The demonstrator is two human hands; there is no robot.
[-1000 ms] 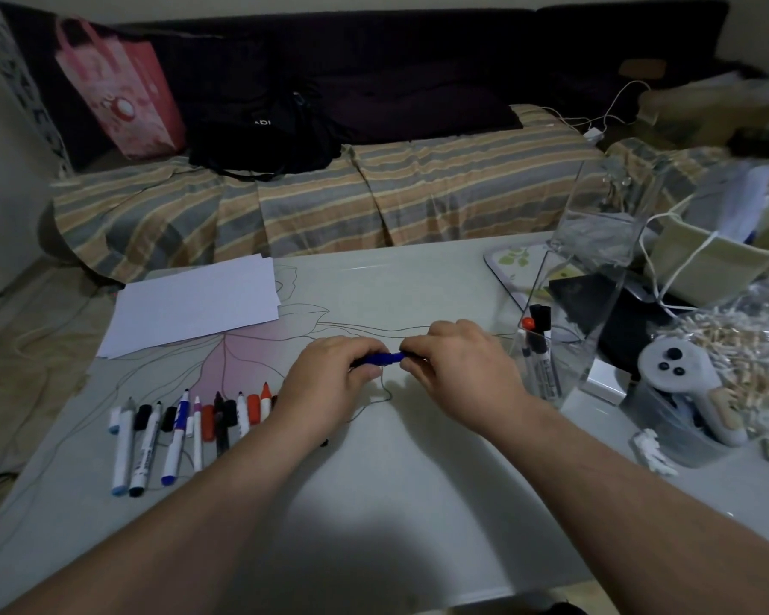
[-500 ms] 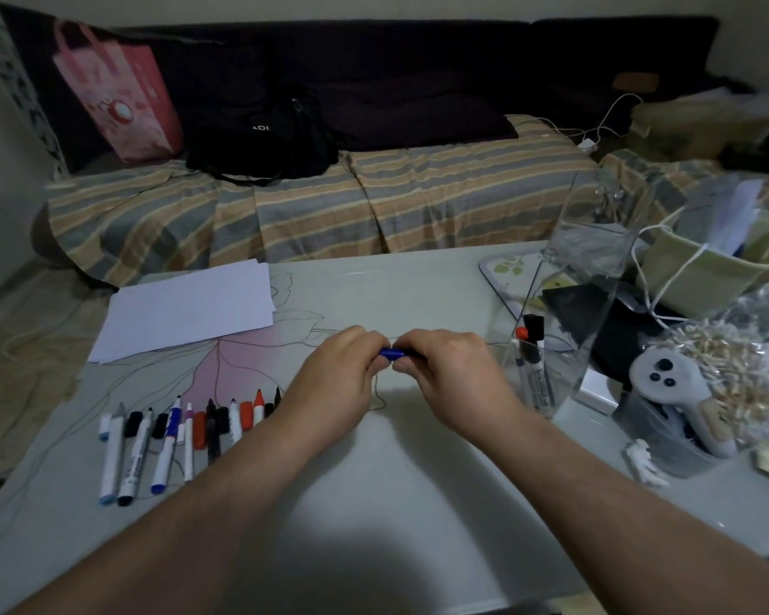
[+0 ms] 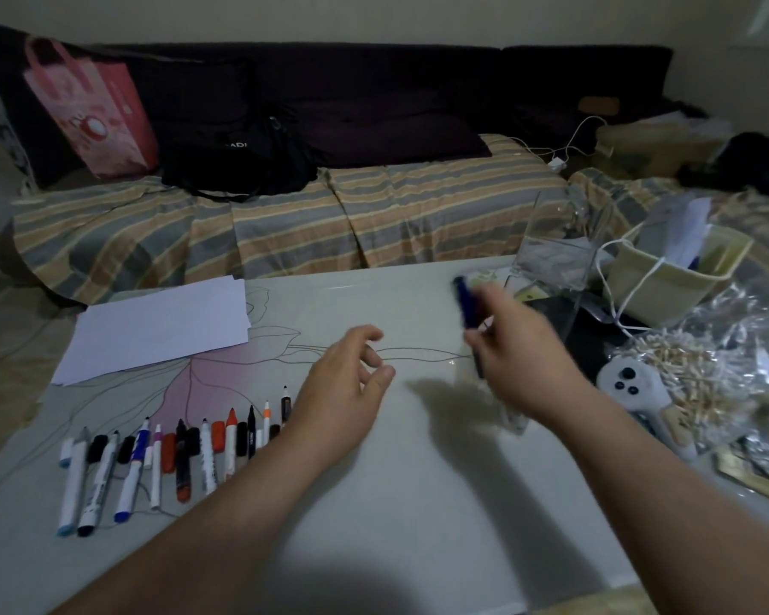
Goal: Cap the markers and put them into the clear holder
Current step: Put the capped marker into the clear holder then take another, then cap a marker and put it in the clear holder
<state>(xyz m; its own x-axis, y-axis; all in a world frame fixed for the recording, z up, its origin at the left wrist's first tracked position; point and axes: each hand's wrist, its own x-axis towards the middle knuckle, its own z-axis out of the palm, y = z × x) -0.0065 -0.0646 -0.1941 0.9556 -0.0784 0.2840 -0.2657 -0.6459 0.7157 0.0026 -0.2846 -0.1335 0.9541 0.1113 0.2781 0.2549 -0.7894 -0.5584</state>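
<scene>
My right hand (image 3: pixel 518 350) grips a blue marker (image 3: pixel 465 304), its capped end pointing up and away, blurred by motion, just left of the clear holder (image 3: pixel 551 259) at the table's right. My left hand (image 3: pixel 351 379) hovers over the middle of the table with fingers loosely spread, holding nothing. Several uncapped markers and loose caps (image 3: pixel 169 454) lie in a row on the table's left front. The holder's lower part is hidden behind my right hand.
White paper sheets (image 3: pixel 161 326) lie at the back left of the table (image 3: pixel 418 503). On the right stand a cream box (image 3: pixel 675 277), a white controller (image 3: pixel 627 383) and a clear bag of wooden bits (image 3: pixel 706 379). A striped sofa (image 3: pixel 285 224) is behind.
Both hands were pressing the blue marker and cap together at the centre. My left hand has let go, and my right hand has carried the marker right, towards the clear holder.
</scene>
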